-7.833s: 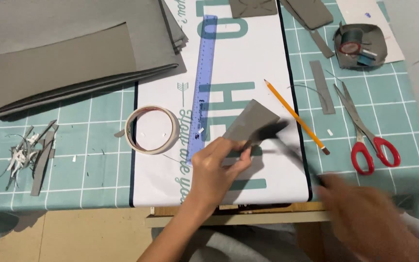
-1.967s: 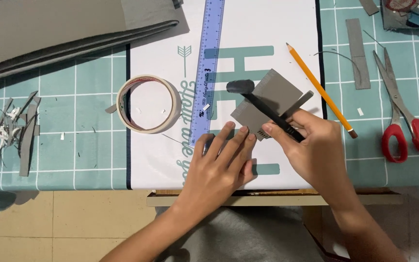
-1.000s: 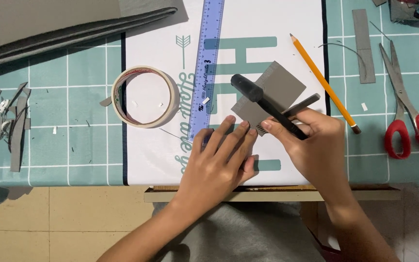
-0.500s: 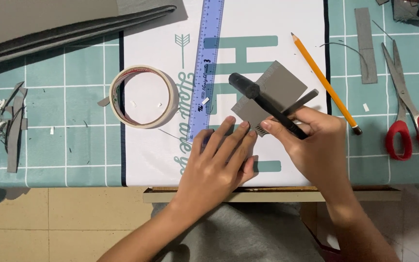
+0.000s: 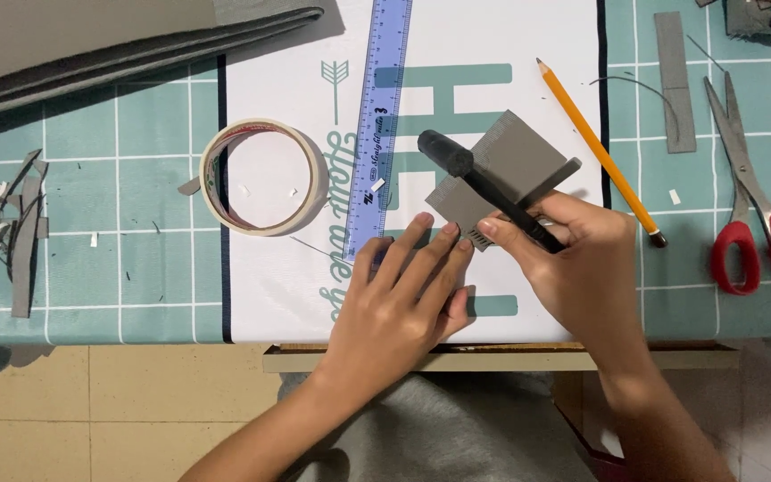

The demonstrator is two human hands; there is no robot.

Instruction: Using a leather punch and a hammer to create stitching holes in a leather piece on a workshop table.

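Observation:
A small grey cardboard square (image 5: 510,165) lies tilted on the white printed sheet (image 5: 296,295). My left hand (image 5: 403,299) lies flat beside it, fingertips touching its lower left edge. My right hand (image 5: 582,259) grips a black pen-like tool (image 5: 484,187) that slants across the card, its thick capped end up and to the left. The tool's tip is hidden behind my fingers. A thin grey strip (image 5: 553,178) sticks out from under the tool on the right.
A masking tape roll (image 5: 262,176) and a blue ruler (image 5: 381,116) lie left of the card. To the right lie an orange pencil (image 5: 595,143), a grey strip (image 5: 675,80) and red-handled scissors (image 5: 751,196). Grey sheets (image 5: 91,45) and offcuts (image 5: 6,223) sit left on the green cutting mat (image 5: 118,286).
Since 7.8 s ago my right hand came in with the black tool and the card now lies on the sheet. Over the last second both hands stay nearly still.

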